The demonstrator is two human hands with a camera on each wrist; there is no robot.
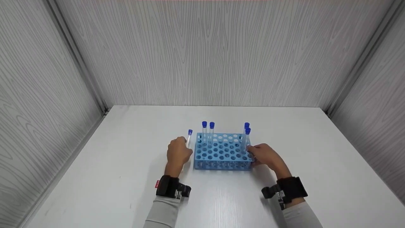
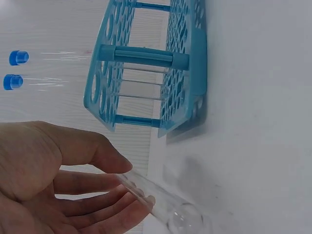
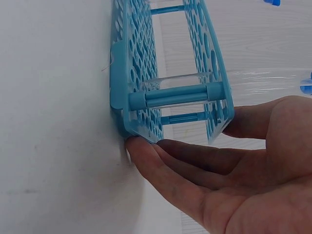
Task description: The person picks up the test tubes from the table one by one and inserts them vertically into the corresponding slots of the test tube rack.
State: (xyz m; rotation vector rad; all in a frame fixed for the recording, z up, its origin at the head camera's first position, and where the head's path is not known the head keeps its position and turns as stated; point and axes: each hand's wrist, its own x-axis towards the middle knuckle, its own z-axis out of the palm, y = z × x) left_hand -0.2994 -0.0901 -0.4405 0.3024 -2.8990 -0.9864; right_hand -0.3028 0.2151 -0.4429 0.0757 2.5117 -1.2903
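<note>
A light-blue test tube rack [image 1: 221, 161] stands on the table with capped tubes upright in it. Two blue-capped test tubes [image 1: 211, 132] are towards its left end and two more test tubes [image 1: 247, 136] are at its right end. Just left of the rack, my left hand [image 1: 178, 152] pinches a clear test tube [image 2: 163, 197] between thumb and fingers. This tube tilts slightly, its blue cap [image 1: 190, 131] above the hand and apart from the rack. My right hand [image 1: 266, 156] holds the rack's right end, thumb at the top plate and fingers [image 3: 165, 175] against the lower edge.
The white table [image 1: 120, 196] extends around the rack. Grey wood-patterned panels enclose it at the back [image 1: 208, 53], left [image 1: 41, 95] and right [image 1: 373, 126]. Black camera straps [image 1: 167, 186] are on both wrists.
</note>
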